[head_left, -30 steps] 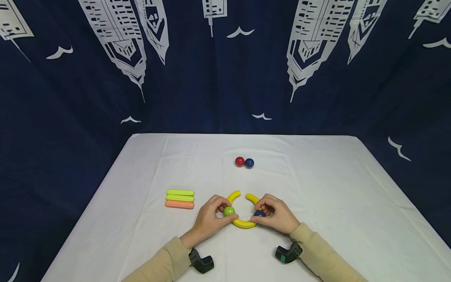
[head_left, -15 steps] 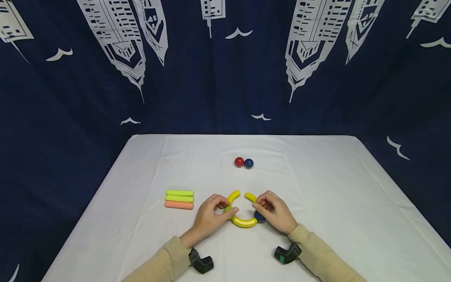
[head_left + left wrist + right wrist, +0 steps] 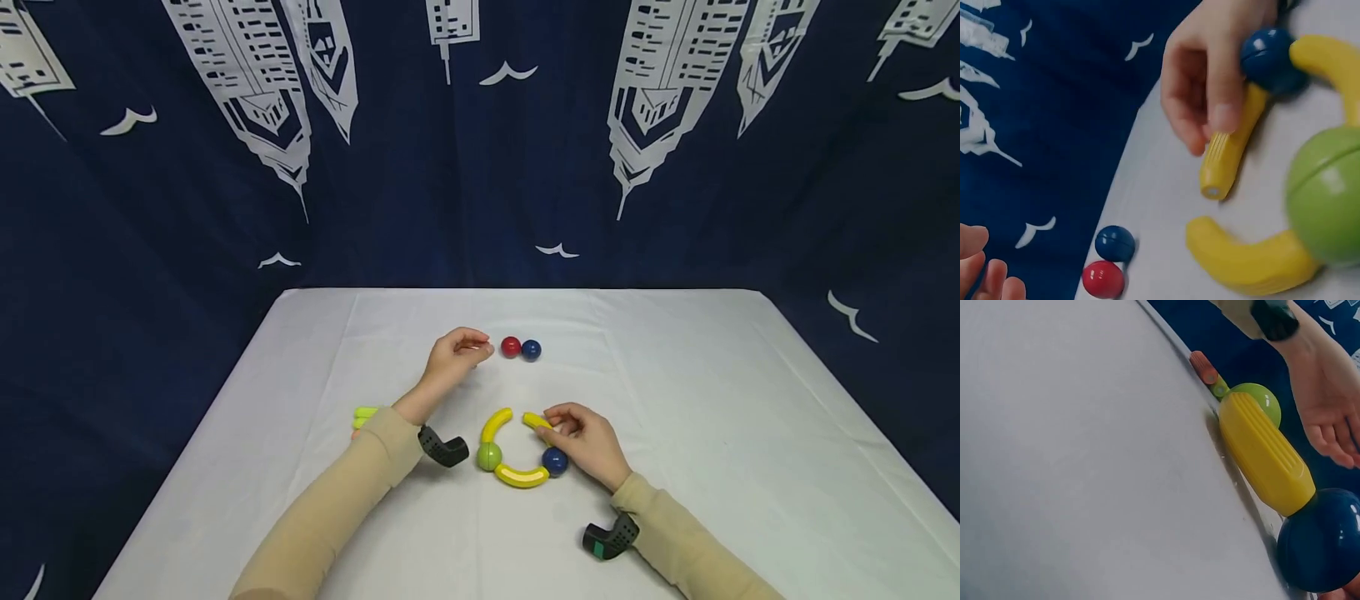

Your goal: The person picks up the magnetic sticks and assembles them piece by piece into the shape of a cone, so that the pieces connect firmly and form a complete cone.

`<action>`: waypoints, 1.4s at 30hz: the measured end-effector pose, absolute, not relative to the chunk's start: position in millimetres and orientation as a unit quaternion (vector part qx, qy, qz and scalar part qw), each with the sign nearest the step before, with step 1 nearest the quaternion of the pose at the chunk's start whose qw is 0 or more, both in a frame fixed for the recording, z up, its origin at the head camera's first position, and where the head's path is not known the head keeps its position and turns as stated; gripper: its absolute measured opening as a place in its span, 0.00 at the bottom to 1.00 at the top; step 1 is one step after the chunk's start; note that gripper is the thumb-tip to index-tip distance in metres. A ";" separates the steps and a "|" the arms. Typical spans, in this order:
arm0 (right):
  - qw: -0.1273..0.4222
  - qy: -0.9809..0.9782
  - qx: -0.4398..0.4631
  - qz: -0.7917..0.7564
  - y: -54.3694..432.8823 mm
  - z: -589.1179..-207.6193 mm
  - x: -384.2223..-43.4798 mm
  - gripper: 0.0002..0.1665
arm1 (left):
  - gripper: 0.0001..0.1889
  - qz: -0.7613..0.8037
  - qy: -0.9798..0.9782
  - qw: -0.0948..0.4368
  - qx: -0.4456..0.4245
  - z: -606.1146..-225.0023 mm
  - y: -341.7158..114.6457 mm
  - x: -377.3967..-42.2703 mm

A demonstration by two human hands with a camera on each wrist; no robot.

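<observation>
My left hand (image 3: 456, 354) hovers at the back of the table, fingers loosely bent and holding nothing, just left of a red ball (image 3: 511, 347). A blue ball (image 3: 531, 350) sits against that red one. My right hand (image 3: 588, 442) has thumb and forefinger at a yellow curved piece (image 3: 1230, 156), gripping it near its upper end. This piece belongs to a ring lying on the cloth, along with a second blue ball (image 3: 555, 462), a bottom yellow curved piece (image 3: 522, 477), a green ball (image 3: 489, 456) and a left yellow curved piece (image 3: 495, 424). The ring has a gap at its top.
Yellow-green sticks (image 3: 365, 413) and an orange stick (image 3: 1204, 367) lie at the left, partly covered by my left sleeve in the head view. A white cloth (image 3: 712, 400) covers the table. Behind it hangs a dark blue curtain (image 3: 465, 183) with white prints.
My left hand has left the green ball and moved up to beside the red ball. My right hand has shifted from the blue ball to the yellow curved piece above it.
</observation>
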State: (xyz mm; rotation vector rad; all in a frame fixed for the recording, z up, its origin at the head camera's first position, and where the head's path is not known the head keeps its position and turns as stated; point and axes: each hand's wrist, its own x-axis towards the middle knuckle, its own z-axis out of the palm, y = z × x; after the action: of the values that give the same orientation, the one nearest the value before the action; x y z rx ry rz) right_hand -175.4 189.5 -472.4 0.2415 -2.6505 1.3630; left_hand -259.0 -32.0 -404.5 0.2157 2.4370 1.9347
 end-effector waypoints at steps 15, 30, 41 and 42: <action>0.071 -0.885 0.069 0.455 190.9 -477.6 -176.9 0.14 | 0.18 0.573 0.817 0.061 0.026 -432.6 -4.9 -313.1; 0.074 -0.882 0.069 0.461 191.9 -477.4 -174.8 0.10 | 0.21 0.447 0.881 0.079 0.134 -444.8 2.3 -322.9; 0.083 -0.882 0.077 0.457 192.5 -476.5 -173.9 0.10 | 0.17 0.461 0.875 0.082 0.125 -441.3 -0.5 -316.5; 0.083 -0.882 0.078 0.457 192.7 -476.4 -174.0 0.10 | 0.17 0.468 0.871 0.082 0.123 -440.7 -1.5 -315.3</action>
State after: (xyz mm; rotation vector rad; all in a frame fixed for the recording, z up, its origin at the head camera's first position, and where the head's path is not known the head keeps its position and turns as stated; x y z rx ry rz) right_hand -174.0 192.7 -476.4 0.2316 -2.6338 1.3651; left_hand -315.3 -1.5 -440.7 0.3677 2.6027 1.3969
